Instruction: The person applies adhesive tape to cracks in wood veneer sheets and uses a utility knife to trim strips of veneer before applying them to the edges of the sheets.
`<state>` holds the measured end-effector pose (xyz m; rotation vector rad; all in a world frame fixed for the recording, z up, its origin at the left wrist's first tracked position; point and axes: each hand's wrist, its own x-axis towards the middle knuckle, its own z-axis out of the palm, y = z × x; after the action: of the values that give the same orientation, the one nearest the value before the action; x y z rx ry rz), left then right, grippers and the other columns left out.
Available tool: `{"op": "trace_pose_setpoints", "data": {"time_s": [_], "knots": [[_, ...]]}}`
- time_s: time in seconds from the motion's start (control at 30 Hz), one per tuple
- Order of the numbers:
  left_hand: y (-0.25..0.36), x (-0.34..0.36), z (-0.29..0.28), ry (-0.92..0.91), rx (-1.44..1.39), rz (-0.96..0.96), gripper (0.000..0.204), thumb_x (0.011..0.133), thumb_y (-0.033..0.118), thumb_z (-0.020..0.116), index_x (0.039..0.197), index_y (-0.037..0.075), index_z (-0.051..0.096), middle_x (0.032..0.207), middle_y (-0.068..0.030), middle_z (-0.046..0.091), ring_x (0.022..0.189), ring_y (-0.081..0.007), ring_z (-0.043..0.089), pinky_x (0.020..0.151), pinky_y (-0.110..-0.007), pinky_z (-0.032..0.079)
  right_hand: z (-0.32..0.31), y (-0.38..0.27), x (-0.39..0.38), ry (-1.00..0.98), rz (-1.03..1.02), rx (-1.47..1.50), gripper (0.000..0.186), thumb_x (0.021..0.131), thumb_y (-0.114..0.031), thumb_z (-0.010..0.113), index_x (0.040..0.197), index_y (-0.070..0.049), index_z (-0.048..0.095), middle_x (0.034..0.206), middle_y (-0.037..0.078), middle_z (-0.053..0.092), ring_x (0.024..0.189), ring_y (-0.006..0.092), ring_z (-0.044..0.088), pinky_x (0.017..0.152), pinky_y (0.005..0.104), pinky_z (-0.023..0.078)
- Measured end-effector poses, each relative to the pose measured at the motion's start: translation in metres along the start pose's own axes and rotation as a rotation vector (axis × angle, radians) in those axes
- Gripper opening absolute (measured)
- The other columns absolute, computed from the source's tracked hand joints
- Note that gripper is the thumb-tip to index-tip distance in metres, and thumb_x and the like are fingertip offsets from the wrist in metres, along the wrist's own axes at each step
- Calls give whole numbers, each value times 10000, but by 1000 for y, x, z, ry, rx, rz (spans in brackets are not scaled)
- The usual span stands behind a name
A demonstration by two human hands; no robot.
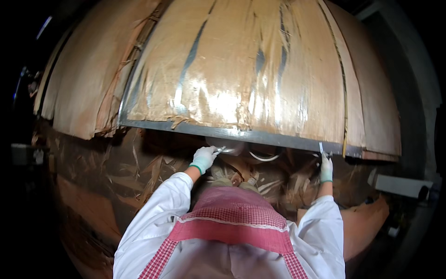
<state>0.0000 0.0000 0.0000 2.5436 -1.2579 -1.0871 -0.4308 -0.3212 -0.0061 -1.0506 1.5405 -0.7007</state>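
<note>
My left hand point(203, 159), in a white glove with a green cuff, grips a small pale, thin object point(219, 150) just below the metal edge point(186, 128) of a table. My right hand point(326, 168), also gloved, is closed on a narrow light strip point(321, 147) with a dark part, held upright against that edge toward the right. The sheet of thin wood veneer point(223, 69) lying on the table is glossy, with long splits showing dark underneath. Partly hidden beneath the edge between my hands is a round, pale object with a curved rim point(264, 156).
More veneer sheets point(88, 74) with ragged edges lie to the left and others point(376, 102) to the right. Torn scraps point(148, 172) cover the floor around my feet. A pale oblong object point(399, 185) is at the lower right.
</note>
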Motion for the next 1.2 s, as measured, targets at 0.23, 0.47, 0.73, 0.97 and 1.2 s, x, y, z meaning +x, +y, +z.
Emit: {"op": "trace_pose_setpoints", "data": {"time_s": [0.23,0.47,0.73,0.97,1.2], "knots": [[-24,-7,31,486,20,-75,363,836,204,631,1176,85,586,1150,-133,619,1106,-321,554,916,-433,453,-30,-20,10,-119,-23,-264,164,903,-228,634,919,-68,667,683,-33,556,550,87,483,491,263,381],[35,23,18,248,80,-95,284,862,335,607,942,85,716,971,-155,669,1002,-322,602,864,-446,480,-64,19,26,78,-213,-387,341,913,-309,614,1051,-3,673,880,65,663,751,189,576,711,343,467],[44,33,53,385,158,-112,205,846,172,544,848,80,727,841,-123,710,865,-314,687,699,-425,533,88,74,-84,-571,-137,-460,276,918,-219,599,1012,30,673,953,72,675,867,151,590,798,310,475],[66,-93,91,161,-219,412,152,858,234,564,912,127,658,845,-151,674,770,-348,654,651,-486,514,235,18,-158,-1203,618,-99,341,989,-332,511,1051,-17,626,866,95,677,531,106,494,426,225,380],[49,-123,85,280,-319,260,316,802,218,620,1075,61,639,1091,-164,631,1032,-364,597,882,-445,492,223,-29,-197,-927,110,-243,127,920,-181,585,834,-88,581,652,-13,563,522,91,524,446,224,372]]}}
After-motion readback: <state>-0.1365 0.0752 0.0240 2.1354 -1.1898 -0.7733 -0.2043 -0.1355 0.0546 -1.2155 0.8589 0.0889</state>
